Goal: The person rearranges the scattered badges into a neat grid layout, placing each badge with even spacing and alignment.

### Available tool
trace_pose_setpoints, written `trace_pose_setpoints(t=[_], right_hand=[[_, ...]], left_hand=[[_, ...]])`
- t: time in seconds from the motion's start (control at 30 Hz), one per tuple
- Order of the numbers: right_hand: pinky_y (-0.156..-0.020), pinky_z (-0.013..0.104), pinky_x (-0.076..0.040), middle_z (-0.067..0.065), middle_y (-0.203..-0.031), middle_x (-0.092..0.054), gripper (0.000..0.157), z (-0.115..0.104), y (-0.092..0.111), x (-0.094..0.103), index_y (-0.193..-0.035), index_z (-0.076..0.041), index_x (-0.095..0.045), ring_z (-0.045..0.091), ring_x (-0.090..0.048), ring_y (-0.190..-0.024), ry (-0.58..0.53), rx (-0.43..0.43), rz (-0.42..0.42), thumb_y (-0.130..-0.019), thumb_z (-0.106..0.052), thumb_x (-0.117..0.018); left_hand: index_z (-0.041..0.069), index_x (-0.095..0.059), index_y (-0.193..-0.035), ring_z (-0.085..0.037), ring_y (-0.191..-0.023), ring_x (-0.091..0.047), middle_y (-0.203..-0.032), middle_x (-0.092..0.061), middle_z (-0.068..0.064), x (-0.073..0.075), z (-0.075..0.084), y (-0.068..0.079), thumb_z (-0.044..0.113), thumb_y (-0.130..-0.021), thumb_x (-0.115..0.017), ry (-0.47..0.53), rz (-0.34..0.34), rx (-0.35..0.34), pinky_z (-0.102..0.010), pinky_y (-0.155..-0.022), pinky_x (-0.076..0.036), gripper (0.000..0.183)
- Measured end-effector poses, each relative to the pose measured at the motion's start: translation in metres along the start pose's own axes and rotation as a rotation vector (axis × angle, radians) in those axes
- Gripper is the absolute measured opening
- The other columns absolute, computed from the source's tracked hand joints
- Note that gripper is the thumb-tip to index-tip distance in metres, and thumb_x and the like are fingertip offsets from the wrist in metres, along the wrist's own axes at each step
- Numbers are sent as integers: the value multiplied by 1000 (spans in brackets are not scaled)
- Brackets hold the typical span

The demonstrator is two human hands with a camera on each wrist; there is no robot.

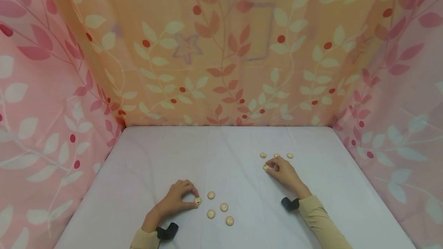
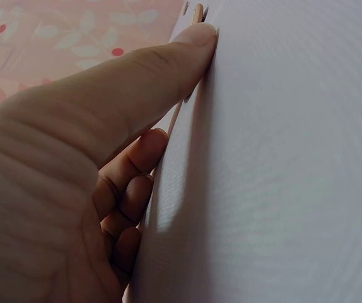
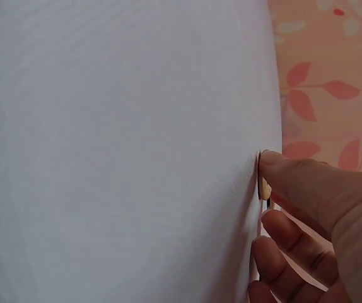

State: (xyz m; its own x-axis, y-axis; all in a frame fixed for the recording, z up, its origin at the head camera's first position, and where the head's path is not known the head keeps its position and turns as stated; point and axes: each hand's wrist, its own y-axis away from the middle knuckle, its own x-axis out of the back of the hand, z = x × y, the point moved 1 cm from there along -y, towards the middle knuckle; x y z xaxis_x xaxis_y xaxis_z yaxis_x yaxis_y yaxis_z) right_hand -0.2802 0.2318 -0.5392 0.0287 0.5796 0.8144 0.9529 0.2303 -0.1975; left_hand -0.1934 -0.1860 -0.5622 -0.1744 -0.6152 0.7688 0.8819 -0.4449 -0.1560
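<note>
My left hand (image 1: pixel 174 200) is at the left of the white table, thumb and forefinger at opposite edges of a round wooden button (image 1: pixel 197 200) lying flat. In the left wrist view the thumb hides most of that button (image 2: pixel 198 12); the other fingers are curled. Farther back on the right, my right hand (image 1: pixel 284 173) pinches another wooden button (image 1: pixel 266 167) at the tabletop. The right wrist view shows this button's edge (image 3: pixel 265 188) under the thumb. Just beyond, a row of three buttons includes a left one (image 1: pixel 263 155) and a right one (image 1: pixel 290 155); fingers partly cover the middle one (image 1: pixel 276 155).
Several loose buttons lie right of my left hand, among them a near one (image 1: pixel 230 221) and a far one (image 1: pixel 211 195). White cloth covers the table (image 1: pixel 155 156). Patterned curtains (image 1: pixel 221 68) stand at its back and sides. Each wrist carries a black camera mount (image 1: pixel 167 231).
</note>
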Motion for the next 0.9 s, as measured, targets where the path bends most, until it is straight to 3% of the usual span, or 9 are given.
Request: trace_pose_setpoints(t=[0.57,0.9], right_hand=[[-54,24,-36,-4,-81,-57,27,-9,8,1,-101,-15,-67,8,-44,-63,-41,6,4,-77,-24,-75],[-60,22,-39,-6,-82,-56,26,-29,10,-7,-100,-14,-68,7,-46,-68,-94,95,-30,-77,-21,-76]], left_hand=[[35,-60,-88,-5,-94,-42,-98,-53,22,1,1,0,49,-70,-74,-5,6,-17,-36,-80,-31,27],[37,-59,-88,-5,-95,-42,-98,-52,24,0,0,0,52,-70,-73,-4,2,-8,-36,-81,-31,28]])
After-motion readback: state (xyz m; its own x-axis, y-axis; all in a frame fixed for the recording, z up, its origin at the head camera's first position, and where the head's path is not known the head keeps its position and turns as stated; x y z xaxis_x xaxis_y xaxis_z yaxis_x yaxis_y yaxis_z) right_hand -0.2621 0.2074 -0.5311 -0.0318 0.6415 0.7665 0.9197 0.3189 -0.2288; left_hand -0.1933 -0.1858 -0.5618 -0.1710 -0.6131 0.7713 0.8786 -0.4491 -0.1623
